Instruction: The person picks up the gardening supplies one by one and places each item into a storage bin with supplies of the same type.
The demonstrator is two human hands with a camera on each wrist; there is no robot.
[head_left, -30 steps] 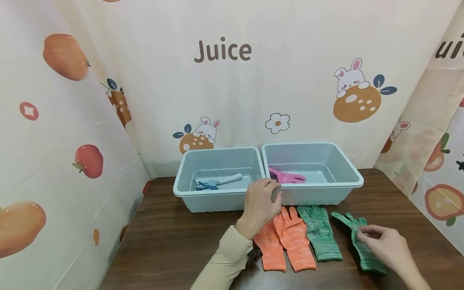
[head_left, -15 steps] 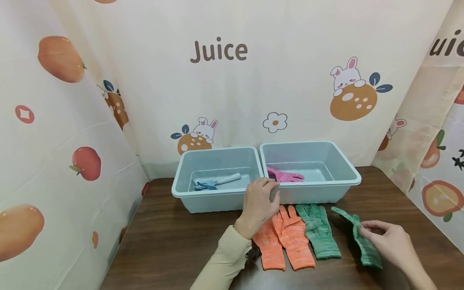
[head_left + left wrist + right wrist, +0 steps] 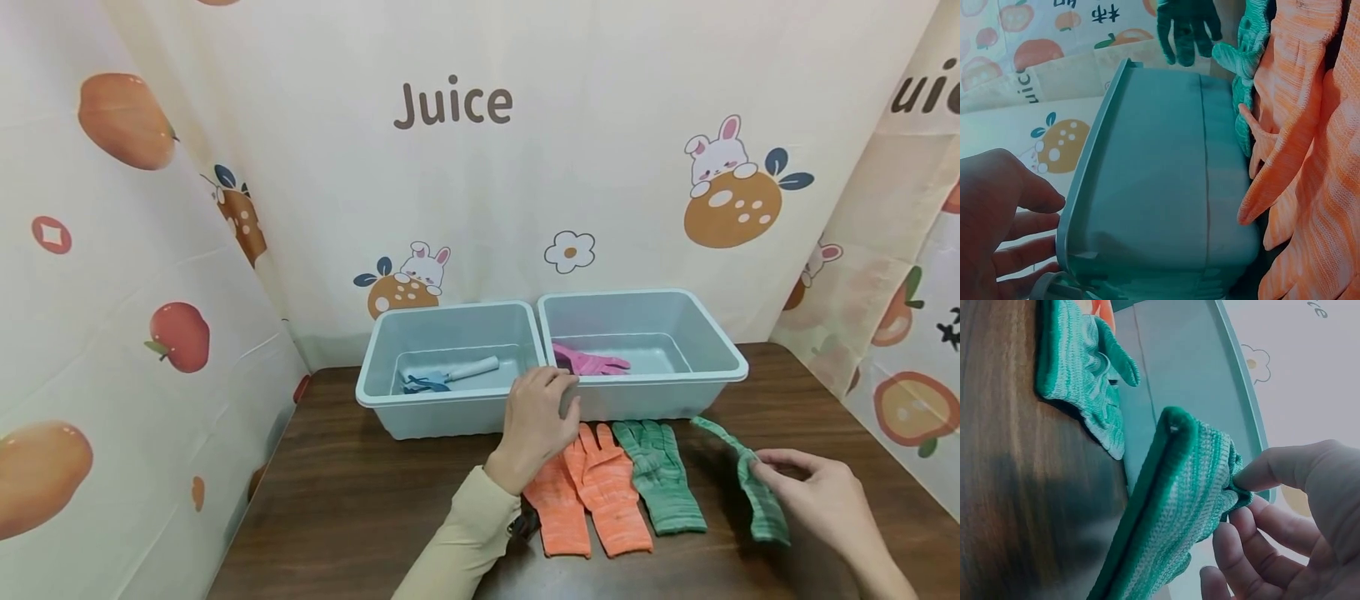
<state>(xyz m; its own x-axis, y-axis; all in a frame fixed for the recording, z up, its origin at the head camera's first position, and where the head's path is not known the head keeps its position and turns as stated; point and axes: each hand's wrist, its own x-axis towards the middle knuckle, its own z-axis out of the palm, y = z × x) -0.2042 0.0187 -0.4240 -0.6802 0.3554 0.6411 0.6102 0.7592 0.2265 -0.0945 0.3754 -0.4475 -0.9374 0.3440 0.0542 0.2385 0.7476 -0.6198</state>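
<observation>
Grip and long axis, as I read them from a distance. The person's right hand point(image 3: 825, 500) was clamped on a green knitted-fabric glove point(image 3: 763, 504), thumb and fingertips pinching it about midway along its right side. I saw this glove turned on edge over the right part of the dark brown wood-grain table point(image 3: 337, 517), apparently lifted, though I could not tell whether either end touched. Its long axis ran obliquely: fingers toward the far edge, cuff toward the person and the right edge. A second green knitted glove point(image 3: 663, 479) lay flat to its left, apart from it and at a similar slant; beyond the pair stood a pale blue rectangular plastic tub point(image 3: 652, 400). I judged this leftward offset from the grip to be the relation on which the next movement would turn. The right hand was the nearer. The left hand point(image 3: 536, 425) was at the tub's front left corner, beside two orange knitted gloves point(image 3: 611, 500), its fingers loosely bent and, as far as I saw, holding nothing.
</observation>
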